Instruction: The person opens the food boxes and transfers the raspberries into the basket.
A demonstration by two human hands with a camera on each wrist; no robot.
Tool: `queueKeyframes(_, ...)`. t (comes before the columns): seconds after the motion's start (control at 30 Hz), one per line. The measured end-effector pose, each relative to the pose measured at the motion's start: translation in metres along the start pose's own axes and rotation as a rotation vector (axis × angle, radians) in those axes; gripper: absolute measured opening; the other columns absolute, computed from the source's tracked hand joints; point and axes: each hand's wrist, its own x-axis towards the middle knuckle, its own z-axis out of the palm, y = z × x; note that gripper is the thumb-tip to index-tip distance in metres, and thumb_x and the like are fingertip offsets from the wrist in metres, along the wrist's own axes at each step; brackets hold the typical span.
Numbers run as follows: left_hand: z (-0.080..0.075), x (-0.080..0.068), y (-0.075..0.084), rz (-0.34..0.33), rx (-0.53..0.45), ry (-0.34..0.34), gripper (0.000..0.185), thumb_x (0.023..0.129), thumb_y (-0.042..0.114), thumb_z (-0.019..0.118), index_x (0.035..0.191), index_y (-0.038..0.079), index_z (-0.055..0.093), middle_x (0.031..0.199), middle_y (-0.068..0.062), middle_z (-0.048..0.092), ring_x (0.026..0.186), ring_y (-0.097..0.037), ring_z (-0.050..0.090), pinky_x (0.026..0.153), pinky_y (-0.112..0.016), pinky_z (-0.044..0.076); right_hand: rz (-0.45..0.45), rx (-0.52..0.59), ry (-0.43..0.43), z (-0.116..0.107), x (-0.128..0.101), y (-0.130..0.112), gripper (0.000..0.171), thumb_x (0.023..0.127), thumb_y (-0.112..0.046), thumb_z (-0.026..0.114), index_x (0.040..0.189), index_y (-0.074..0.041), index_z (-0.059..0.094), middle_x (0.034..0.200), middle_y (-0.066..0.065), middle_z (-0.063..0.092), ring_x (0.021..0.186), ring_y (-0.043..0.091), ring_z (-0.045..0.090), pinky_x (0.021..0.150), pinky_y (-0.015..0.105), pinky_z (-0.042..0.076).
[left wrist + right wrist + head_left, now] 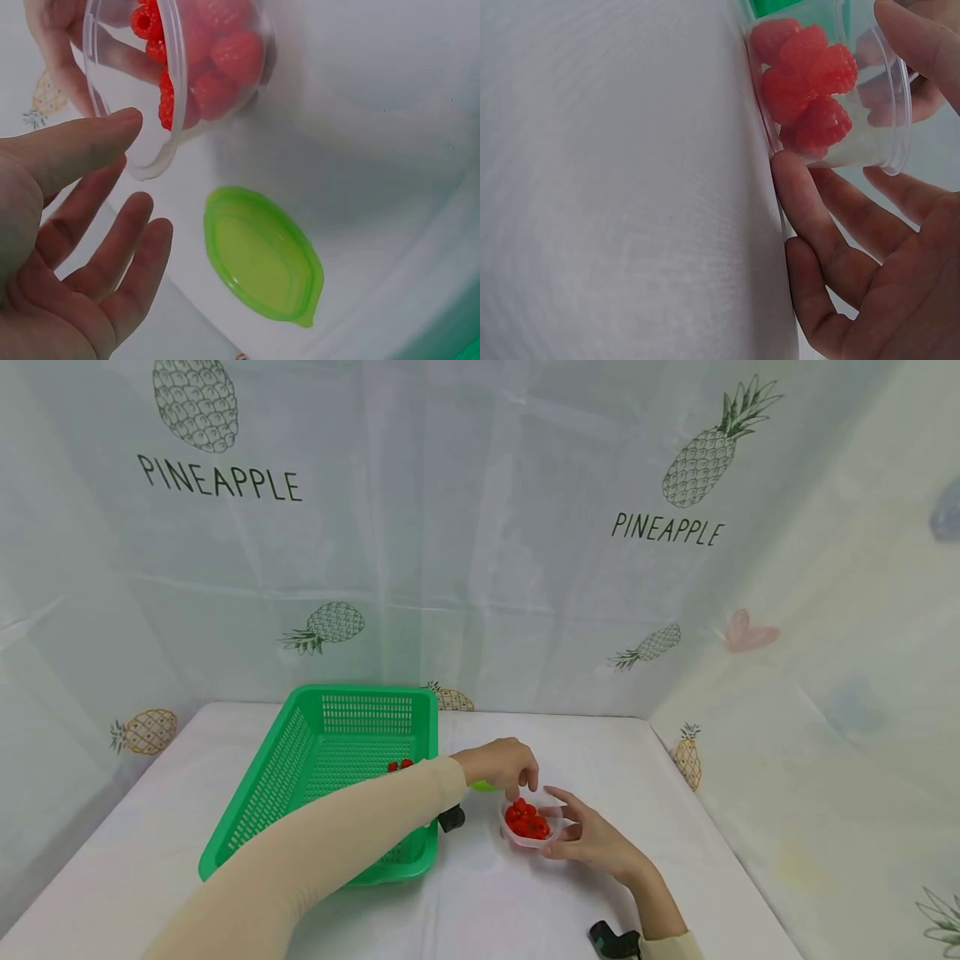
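Note:
A small clear plastic tub [512, 837] stands on the white-covered table, with several red raspberries [810, 82] inside. My right hand [600, 842] holds it from the right side, its thumb and fingers curved around the wall. Above the tub's far rim hangs my left hand [504, 765], bent down at the wrist. In the left wrist view that hand's fingers [137, 255] are loosely spread beside the rim, with nothing between them. A green leaf-shaped lid [262, 255] lies on the cloth close by; the left hand partly covers it in the head view.
A large green plastic basket [431, 718] stands left of the tub, with a few red berries [400, 766] showing inside; the left forearm crosses over it. Black devices [615, 941] sit at both wrists. Pineapple-printed curtains [480, 543] hang behind the table and at its sides.

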Motion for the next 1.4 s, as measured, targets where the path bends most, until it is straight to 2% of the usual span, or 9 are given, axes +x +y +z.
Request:
queueKeyframes(0.27, 0.001, -0.003, 0.001, 0.000, -0.027, -0.028, 0.024, 0.090, -0.002, 0.080, 0.111, 0.010, 0.081, 0.098, -0.002, 0.073, 0.086, -0.012, 0.058, 0.073, -0.019, 0.054, -0.003, -0.001, 0.000, 0.000, 0.001, 0.000, 0.099, 0.086, -0.026, 0.089, 0.166, -0.019, 0.032, 0.158, 0.026, 0.047, 0.106, 0.028, 0.067, 0.088, 0.036, 0.057)
queueKeyframes(0.47, 0.004, -0.006, 0.004, 0.007, 0.098, -0.014, 0.022, 0.090, 0.003, 0.081, 0.109, 0.015, 0.083, 0.089, 0.006, 0.069, 0.089, -0.010, 0.056, 0.075, -0.022, 0.052, 0.000, 0.003, 0.000, -0.001, 0.000, 0.000, 0.098, 0.086, -0.026, 0.089, 0.166, -0.019, 0.033, 0.159, 0.029, 0.044, 0.106, 0.028, 0.067, 0.087, 0.037, 0.057)
queueKeyframes(0.63, 0.008, -0.005, 0.007, -0.005, 0.219, -0.004, 0.024, 0.091, 0.008, 0.082, 0.111, 0.020, 0.083, 0.092, 0.009, 0.070, 0.091, -0.010, 0.057, 0.080, -0.026, 0.053, -0.003, -0.001, -0.001, -0.001, 0.000, 0.001, 0.098, 0.086, -0.025, 0.089, 0.166, -0.019, 0.033, 0.157, 0.028, 0.047, 0.104, 0.028, 0.067, 0.087, 0.037, 0.056)
queueKeyframes(0.87, 0.013, -0.005, 0.010, 0.005, 0.309, 0.002, 0.027, 0.092, 0.010, 0.082, 0.116, 0.022, 0.083, 0.101, 0.008, 0.075, 0.091, -0.009, 0.059, 0.084, -0.026, 0.055, -0.007, -0.005, -0.001, -0.001, 0.000, 0.000, 0.100, 0.086, -0.025, 0.089, 0.167, -0.017, 0.031, 0.156, 0.026, 0.050, 0.103, 0.028, 0.068, 0.087, 0.037, 0.056)
queueKeyframes(1.13, 0.015, -0.002, 0.009, 0.037, 0.360, 0.009, 0.019, 0.092, 0.010, 0.082, 0.107, 0.022, 0.085, 0.098, 0.008, 0.075, 0.088, -0.009, 0.058, 0.084, -0.023, 0.055, -0.011, -0.009, 0.002, 0.000, 0.000, 0.001, 0.100, 0.085, -0.025, 0.089, 0.167, -0.018, 0.032, 0.156, 0.027, 0.049, 0.102, 0.028, 0.068, 0.087, 0.037, 0.056)
queueKeyframes(1.4, 0.017, 0.000, 0.010, 0.078, 0.482, 0.025, 0.017, 0.093, 0.015, 0.083, 0.105, 0.026, 0.085, 0.097, 0.011, 0.077, 0.089, -0.007, 0.060, 0.083, -0.024, 0.053, -0.010, -0.013, 0.007, 0.000, -0.001, 0.001, 0.099, 0.085, -0.027, 0.089, 0.166, -0.020, 0.032, 0.157, 0.028, 0.047, 0.103, 0.028, 0.067, 0.088, 0.038, 0.055)
